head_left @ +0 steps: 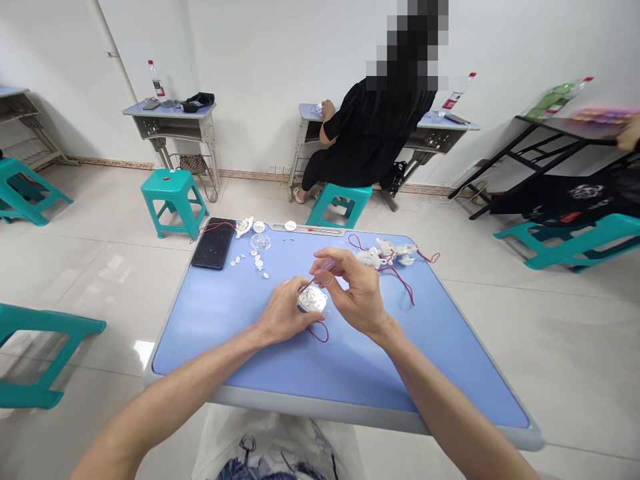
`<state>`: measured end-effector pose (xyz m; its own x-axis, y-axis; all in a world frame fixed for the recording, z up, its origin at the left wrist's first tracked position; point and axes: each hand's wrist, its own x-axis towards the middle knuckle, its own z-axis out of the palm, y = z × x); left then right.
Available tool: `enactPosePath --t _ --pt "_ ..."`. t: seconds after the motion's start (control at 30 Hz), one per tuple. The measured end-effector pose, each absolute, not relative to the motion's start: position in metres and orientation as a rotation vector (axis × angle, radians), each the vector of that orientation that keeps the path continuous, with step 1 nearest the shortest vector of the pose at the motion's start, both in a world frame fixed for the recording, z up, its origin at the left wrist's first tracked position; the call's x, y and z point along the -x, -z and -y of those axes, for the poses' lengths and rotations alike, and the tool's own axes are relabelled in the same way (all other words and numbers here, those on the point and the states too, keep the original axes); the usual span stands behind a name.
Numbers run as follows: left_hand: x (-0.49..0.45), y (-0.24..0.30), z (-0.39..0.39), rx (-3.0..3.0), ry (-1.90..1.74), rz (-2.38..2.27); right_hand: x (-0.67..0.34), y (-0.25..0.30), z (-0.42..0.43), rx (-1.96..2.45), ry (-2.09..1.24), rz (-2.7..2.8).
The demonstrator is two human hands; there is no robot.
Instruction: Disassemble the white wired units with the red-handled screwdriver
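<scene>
The round white plastic housing (313,300) sits near the middle of the blue tabletop (215,333), cupped in the left hand (285,312); it looks light, stiff and smooth, perhaps brittle at its thin edges, so its rim seems the surest place to hold it; the left hand's fingers (296,308) wrap closely against its side; a thin red wire (320,332) loops out below it; the right hand (357,287) pinches a small screwdriver (325,265) narrowly between its fingers, the clear handle held high and the metal shaft slanting down toward the housing; loose white plastic parts (250,261) and a black smartphone (213,243) lie farther along the tabletop; a white assembly (387,253) trailing red wires lies beyond the right hand.
</scene>
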<state>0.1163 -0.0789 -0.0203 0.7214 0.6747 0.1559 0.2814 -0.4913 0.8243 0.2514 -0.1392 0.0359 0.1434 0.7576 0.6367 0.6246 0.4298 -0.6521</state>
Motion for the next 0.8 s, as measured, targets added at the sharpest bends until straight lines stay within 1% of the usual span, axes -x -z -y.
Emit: enactPosePath --t 0.37,0.63,0.8 --pt "-0.1182 0.0221 0.0781 -2.053 -0.609 -0.719 -0.2473 -0.0344 0.1378 1.316 -0.078 1.516" --pt "-0.1175 0.0224 0.0782 -2.078 -0.611 -0.743 -0.25 -0.0417 0.1388 1.294 -0.25 1.43" --pt "-0.1179 0.0226 0.0778 -2.074 -0.605 -0.74 -0.246 -0.0407 0.1384 1.299 -0.141 1.349"
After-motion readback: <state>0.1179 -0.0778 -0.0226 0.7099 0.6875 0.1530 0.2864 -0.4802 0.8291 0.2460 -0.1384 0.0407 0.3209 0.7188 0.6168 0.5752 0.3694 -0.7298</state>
